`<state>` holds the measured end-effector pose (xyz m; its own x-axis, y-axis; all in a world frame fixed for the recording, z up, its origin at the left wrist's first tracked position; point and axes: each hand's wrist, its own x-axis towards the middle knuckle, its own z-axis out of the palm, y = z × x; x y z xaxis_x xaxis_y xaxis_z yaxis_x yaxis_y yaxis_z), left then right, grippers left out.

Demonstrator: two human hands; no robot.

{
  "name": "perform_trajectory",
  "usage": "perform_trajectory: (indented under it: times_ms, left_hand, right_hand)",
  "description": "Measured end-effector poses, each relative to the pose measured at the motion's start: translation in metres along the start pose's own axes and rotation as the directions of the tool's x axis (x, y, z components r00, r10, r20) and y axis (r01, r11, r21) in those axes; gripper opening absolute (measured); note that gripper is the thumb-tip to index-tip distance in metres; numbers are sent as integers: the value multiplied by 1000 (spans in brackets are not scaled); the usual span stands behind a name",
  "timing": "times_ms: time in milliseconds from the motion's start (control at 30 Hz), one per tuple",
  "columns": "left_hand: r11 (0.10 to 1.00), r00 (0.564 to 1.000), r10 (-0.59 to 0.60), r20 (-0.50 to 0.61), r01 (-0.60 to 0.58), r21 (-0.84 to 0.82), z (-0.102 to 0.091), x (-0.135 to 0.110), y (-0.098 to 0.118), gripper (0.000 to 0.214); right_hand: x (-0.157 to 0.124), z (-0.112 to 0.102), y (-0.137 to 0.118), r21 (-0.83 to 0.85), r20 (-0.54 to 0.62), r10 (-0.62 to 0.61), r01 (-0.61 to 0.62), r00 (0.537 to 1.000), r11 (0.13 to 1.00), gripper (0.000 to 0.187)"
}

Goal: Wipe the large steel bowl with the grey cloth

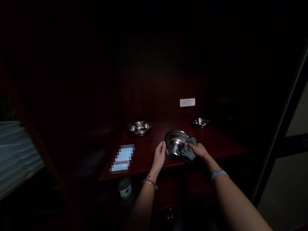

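A shiny metal bowl [172, 143] is held tilted over the front part of a dark red shelf [145, 161]. Its left rim is pinched in my left hand [159, 156], thumb and fingers closed on the edge. My right hand [199, 150] grips a grey cloth [188, 150], which lies over the right side of the bowl's rim and hangs below it. The cloth hides that part of the rim and some of my right fingers.
Two more metal bowls stand farther back: a wide one [140, 128] at left and a smaller one [200, 123] at right. A blurred flat pale rectangle [122, 158] lies left. A white socket strip [187, 102] is on the back wall; a bottle [125, 190] stands below the shelf.
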<state>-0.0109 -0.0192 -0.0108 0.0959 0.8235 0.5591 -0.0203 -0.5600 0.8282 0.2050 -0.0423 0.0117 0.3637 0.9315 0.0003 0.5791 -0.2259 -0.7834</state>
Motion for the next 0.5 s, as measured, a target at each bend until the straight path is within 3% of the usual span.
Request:
perform_trajectory:
  times_ms: [500]
  left_hand:
    - [1000,1000,-4,7,4,-16,-1,0,-3,45]
  right_hand:
    - [-14,-9,-10,-86,-10,-6,6,1000,996,44]
